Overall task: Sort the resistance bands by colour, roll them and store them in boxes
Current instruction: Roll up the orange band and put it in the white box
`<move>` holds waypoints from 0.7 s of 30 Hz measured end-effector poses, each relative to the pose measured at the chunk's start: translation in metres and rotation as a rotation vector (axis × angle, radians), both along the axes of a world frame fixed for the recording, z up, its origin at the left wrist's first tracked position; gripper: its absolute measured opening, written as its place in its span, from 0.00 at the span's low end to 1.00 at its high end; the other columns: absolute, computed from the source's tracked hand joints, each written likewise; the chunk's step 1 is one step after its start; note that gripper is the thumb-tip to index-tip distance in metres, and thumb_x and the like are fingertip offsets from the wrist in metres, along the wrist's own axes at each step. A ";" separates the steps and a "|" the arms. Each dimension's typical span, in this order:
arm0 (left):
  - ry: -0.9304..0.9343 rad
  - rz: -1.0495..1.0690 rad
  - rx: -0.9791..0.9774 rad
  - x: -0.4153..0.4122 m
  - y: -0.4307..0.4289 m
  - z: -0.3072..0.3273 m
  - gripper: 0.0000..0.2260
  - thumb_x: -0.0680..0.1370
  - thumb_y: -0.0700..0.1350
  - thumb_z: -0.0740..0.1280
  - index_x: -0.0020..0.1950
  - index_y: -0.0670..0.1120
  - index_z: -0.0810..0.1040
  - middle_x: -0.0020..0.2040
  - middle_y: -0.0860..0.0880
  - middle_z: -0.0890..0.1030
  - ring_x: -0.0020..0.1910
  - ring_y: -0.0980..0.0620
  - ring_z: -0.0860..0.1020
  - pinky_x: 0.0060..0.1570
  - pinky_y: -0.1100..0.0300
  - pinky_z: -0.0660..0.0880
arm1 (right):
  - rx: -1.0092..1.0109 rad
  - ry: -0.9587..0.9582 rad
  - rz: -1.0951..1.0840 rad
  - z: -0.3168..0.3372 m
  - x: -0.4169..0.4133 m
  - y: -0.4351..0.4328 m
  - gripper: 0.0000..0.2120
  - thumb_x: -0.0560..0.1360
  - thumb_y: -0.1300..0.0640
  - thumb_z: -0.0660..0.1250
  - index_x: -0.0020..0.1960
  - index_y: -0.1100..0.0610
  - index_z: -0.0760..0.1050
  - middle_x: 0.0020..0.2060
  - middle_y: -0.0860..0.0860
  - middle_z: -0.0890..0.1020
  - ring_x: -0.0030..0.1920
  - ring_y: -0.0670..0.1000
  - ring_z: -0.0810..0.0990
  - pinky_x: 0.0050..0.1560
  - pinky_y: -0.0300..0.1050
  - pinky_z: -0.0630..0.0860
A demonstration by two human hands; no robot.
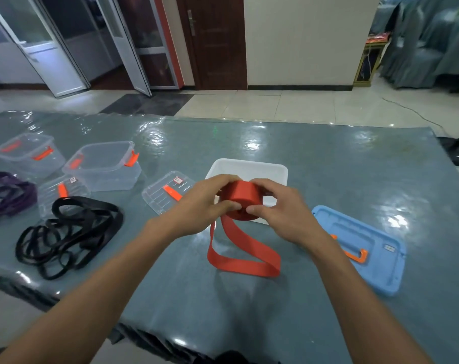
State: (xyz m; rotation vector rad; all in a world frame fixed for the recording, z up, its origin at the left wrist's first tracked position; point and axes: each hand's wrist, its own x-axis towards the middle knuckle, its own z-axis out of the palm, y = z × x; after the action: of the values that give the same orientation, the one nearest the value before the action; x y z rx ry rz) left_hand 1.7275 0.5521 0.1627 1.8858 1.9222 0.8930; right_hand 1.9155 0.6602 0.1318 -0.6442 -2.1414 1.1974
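A red resistance band [241, 197] is partly rolled into a thick coil held above the table's middle. My left hand [204, 203] grips the coil from the left, and my right hand [278, 210] grips it from the right, thumbs on the near face. The band's loose tail [245, 258] hangs down and loops on the table. Just behind the coil stands a white open box [249, 168]. Black bands [68, 229] lie in a heap at the left. Purple bands [7, 193] lie at the far left edge.
Two clear boxes [26, 152] [104, 168] with orange clips stand at the back left, with two clear lids [62, 191] [168, 191] nearby. A blue lid [359, 248] with an orange handle lies at the right. A glossy grey sheet [328, 158] covers the table.
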 end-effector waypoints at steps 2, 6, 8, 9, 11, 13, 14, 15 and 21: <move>-0.206 0.055 0.103 0.003 0.001 -0.001 0.19 0.75 0.44 0.76 0.65 0.51 0.78 0.57 0.56 0.83 0.58 0.57 0.81 0.60 0.65 0.75 | -0.082 0.083 -0.044 -0.001 0.001 0.002 0.22 0.70 0.61 0.77 0.61 0.46 0.78 0.53 0.39 0.83 0.57 0.39 0.80 0.60 0.31 0.72; -0.609 0.069 0.151 0.008 0.001 -0.012 0.18 0.73 0.36 0.76 0.61 0.48 0.81 0.54 0.49 0.86 0.55 0.52 0.84 0.55 0.62 0.78 | -0.319 0.315 -0.020 -0.004 0.009 0.007 0.23 0.71 0.68 0.75 0.62 0.50 0.79 0.53 0.45 0.85 0.58 0.47 0.82 0.57 0.44 0.80; -0.712 0.063 0.164 0.013 0.002 -0.019 0.18 0.72 0.35 0.75 0.61 0.45 0.81 0.54 0.45 0.86 0.53 0.49 0.84 0.52 0.60 0.79 | -0.444 0.378 -0.004 -0.008 0.010 0.007 0.23 0.72 0.70 0.74 0.65 0.58 0.77 0.55 0.53 0.84 0.59 0.54 0.82 0.50 0.52 0.83; -0.731 0.064 0.172 0.015 0.003 -0.022 0.18 0.71 0.35 0.75 0.60 0.46 0.81 0.53 0.46 0.86 0.53 0.49 0.84 0.52 0.60 0.79 | -0.500 0.393 -0.006 -0.011 0.009 0.005 0.23 0.72 0.71 0.73 0.65 0.59 0.77 0.56 0.54 0.84 0.59 0.56 0.82 0.49 0.54 0.83; -0.718 0.062 0.176 0.016 0.004 -0.026 0.18 0.71 0.37 0.76 0.59 0.50 0.82 0.54 0.47 0.86 0.53 0.49 0.85 0.52 0.61 0.79 | -0.579 0.414 -0.011 -0.017 0.008 -0.002 0.21 0.73 0.71 0.72 0.62 0.54 0.77 0.56 0.54 0.84 0.60 0.57 0.82 0.49 0.55 0.83; -0.673 0.074 0.159 0.015 0.003 -0.029 0.17 0.71 0.39 0.76 0.57 0.55 0.83 0.54 0.48 0.86 0.54 0.49 0.84 0.54 0.60 0.79 | -0.554 0.391 -0.013 -0.024 0.006 -0.009 0.21 0.74 0.70 0.71 0.62 0.51 0.77 0.57 0.52 0.84 0.61 0.56 0.81 0.54 0.56 0.82; -0.633 0.079 0.144 0.013 0.002 -0.031 0.17 0.71 0.40 0.75 0.57 0.54 0.83 0.54 0.48 0.86 0.54 0.49 0.84 0.55 0.58 0.79 | -0.493 0.348 -0.023 -0.026 0.007 -0.011 0.21 0.75 0.68 0.71 0.63 0.51 0.76 0.58 0.51 0.83 0.62 0.53 0.81 0.59 0.56 0.81; -0.573 0.081 0.134 0.011 0.001 -0.033 0.16 0.72 0.41 0.75 0.59 0.52 0.82 0.54 0.49 0.85 0.55 0.49 0.84 0.57 0.57 0.79 | -0.402 0.284 -0.045 -0.028 0.008 -0.011 0.23 0.76 0.67 0.71 0.67 0.50 0.75 0.61 0.49 0.82 0.64 0.49 0.79 0.62 0.55 0.79; -0.099 0.028 0.088 -0.002 -0.006 -0.026 0.18 0.74 0.43 0.76 0.63 0.48 0.79 0.54 0.59 0.81 0.55 0.57 0.80 0.61 0.58 0.77 | 0.133 -0.011 -0.006 -0.017 0.010 -0.012 0.30 0.75 0.58 0.74 0.74 0.46 0.70 0.68 0.40 0.75 0.67 0.39 0.73 0.57 0.43 0.80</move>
State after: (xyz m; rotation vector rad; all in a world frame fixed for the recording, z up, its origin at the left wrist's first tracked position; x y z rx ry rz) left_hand 1.7253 0.5458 0.1365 1.8293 1.8842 1.0750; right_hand 1.9258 0.6483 0.1151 -0.5990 -2.2047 1.0403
